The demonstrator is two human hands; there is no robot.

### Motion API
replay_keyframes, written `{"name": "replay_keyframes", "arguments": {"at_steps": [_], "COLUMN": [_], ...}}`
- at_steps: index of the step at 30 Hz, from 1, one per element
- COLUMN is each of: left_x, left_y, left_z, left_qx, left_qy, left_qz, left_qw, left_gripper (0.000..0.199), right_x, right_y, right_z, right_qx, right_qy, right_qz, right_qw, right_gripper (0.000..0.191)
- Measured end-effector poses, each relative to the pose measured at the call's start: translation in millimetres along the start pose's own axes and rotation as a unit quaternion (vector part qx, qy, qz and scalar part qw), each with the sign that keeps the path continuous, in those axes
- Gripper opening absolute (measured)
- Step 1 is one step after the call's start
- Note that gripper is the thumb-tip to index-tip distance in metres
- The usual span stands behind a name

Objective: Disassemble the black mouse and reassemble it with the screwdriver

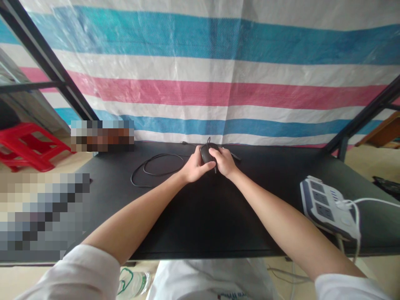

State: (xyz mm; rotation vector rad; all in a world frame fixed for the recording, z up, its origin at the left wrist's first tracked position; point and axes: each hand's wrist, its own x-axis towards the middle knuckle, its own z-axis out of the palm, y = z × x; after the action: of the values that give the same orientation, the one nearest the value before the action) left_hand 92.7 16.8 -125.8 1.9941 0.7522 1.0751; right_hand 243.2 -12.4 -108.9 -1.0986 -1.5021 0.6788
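Observation:
A black wired computer mouse [205,153] is held between both hands just above the table's far middle. My left hand [196,166] grips it from the left, thumb along its near side. My right hand [222,160] holds it from the right with its fingers bent over it. A thin black cable [159,155] loops on the table to the left, and a small dark plug [185,143] lies near the back edge. Just beyond my right hand, a slim dark object [236,156] is partly hidden; its kind is unclear.
The black table [187,225] stands against a striped plastic sheet [200,91]. A white power strip [329,208] with plugged-in cords sits at the right. Dark metal posts rise at both sides. A red stool [34,146] stands beyond the left side. Two left-hand patches are pixelated.

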Motion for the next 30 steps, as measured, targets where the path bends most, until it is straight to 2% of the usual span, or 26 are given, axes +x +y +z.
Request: {"name": "replay_keyframes", "arguments": {"at_steps": [5, 8, 12, 15, 17, 20, 22, 25, 27, 30], "left_x": [-0.1, -0.5, -0.3, 2.5, 6.2, 13.0, 16.8, 19.9, 20.9, 22.1], "left_y": [1.6, 1.9, 4.1, 9.8, 14.2, 16.8, 14.7, 8.0, 3.7, 0.1], "left_z": [-0.3, -0.9, 0.0, 1.9, 2.0, -0.9, -4.0, -7.1, -7.2, -4.5], "left_qx": [0.009, 0.007, -0.035, -0.111, -0.159, -0.193, -0.194, -0.191, -0.191, -0.215], "left_qy": [0.004, 0.007, 0.027, 0.035, 0.066, 0.165, 0.229, 0.294, 0.319, 0.339], "left_qz": [0.031, 0.026, -0.007, -0.054, -0.068, -0.07, -0.079, -0.101, -0.117, -0.134], "left_qw": [0.999, 1.0, 0.999, 0.992, 0.983, 0.965, 0.951, 0.931, 0.921, 0.906], "left_gripper": [0.071, 0.069, 0.06, 0.056, 0.057, 0.057, 0.056, 0.053, 0.05, 0.045], "right_x": [-1.0, -1.2, -1.5, 0.3, 3.2, 8.7, 12.2, 16.2, 18.2, 20.3], "right_y": [-1.1, -2.5, -2.4, 3.2, 9.1, 18.5, 24.2, 33.0, 39.5, 48.6], "right_z": [0.2, -0.9, -0.6, 0.5, -0.4, -7.7, -17.1, -35.7, -47.6, -59.2], "right_qx": [0.03, 0.008, -0.013, -0.002, 0.029, 0.058, 0.021, -0.092, -0.187, -0.298], "right_qy": [0.001, -0.005, 0.016, 0.063, 0.082, 0.075, 0.103, 0.157, 0.155, 0.151], "right_qz": [0.004, 0.005, -0.008, 0.008, 0.033, 0.037, 0.009, -0.027, -0.05, -0.065], "right_qw": [1.0, 1.0, 1.0, 0.998, 0.996, 0.995, 0.994, 0.983, 0.969, 0.94], "right_gripper": [0.041, 0.04, 0.043, 0.046, 0.049, 0.05, 0.042, 0.027, 0.017, 0.015]}}
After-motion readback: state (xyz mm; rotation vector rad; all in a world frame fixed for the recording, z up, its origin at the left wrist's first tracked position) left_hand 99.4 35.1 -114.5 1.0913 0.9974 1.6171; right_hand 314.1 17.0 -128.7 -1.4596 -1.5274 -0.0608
